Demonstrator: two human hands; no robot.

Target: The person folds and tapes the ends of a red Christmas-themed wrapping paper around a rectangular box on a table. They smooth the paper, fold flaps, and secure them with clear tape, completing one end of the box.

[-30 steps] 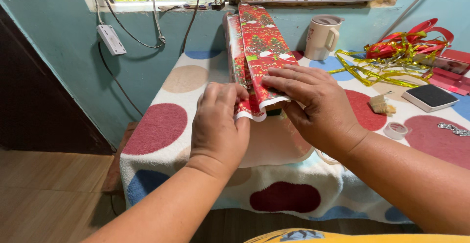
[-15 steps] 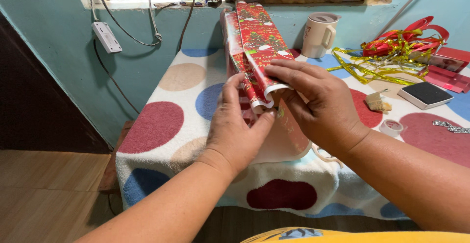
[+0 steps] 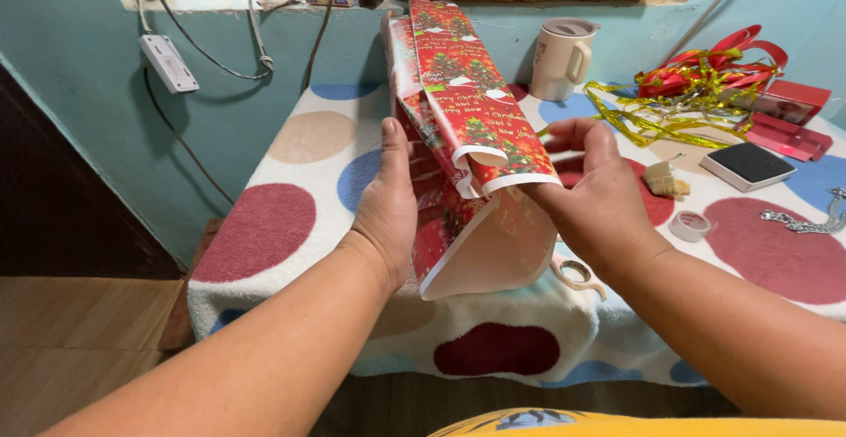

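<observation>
Red printed wrapping paper (image 3: 467,129) held up between both hands over the spotted worktop (image 3: 291,217) | left hand (image 3: 388,208) fingers flat against its left side | right hand (image 3: 595,195) fingers grasping its curled right edge | tape roll (image 3: 690,225) right of the right fingers

Both forearms are bare up to the near edge of view, with no sleeves, watch or bracelet on them. The left hand (image 3: 388,203) and right hand (image 3: 595,195) wear no gloves. Well back from the fingers, a strip of yellow garment with a small blue print shows.
</observation>
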